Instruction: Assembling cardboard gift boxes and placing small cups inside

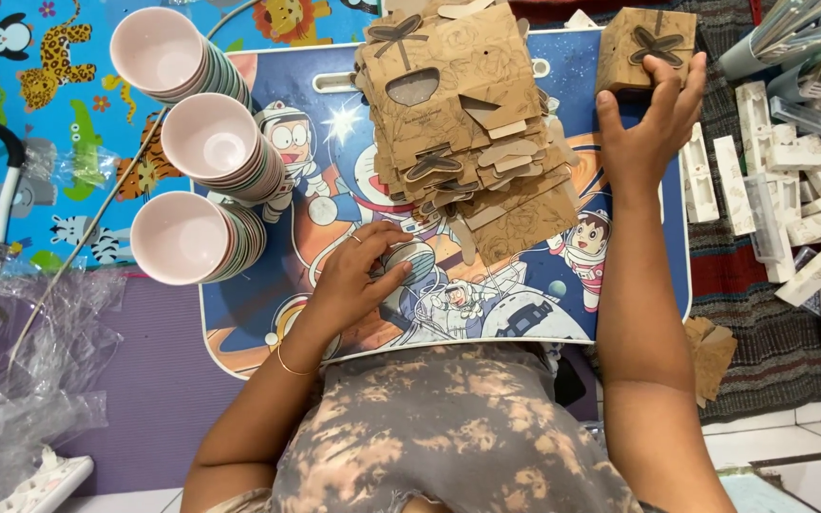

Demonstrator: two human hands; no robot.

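Three cup stacks [203,152] along lap tray [620,294] left edge. Flat box pile [458,114] at tray centre-back. Folded box [643,47] at back right corner. Strips [810,190] on mat right of tray.

Bright, even light fills the scene, with colours vivid and no harsh glare. Soft shadows fall beneath the stacked cardboard boxes [463,114] and under the right hand [653,114]. Focus is sharp at centre; the wide lens bends the edges, and the clear plastic wrap [30,380] shows faint sheen.
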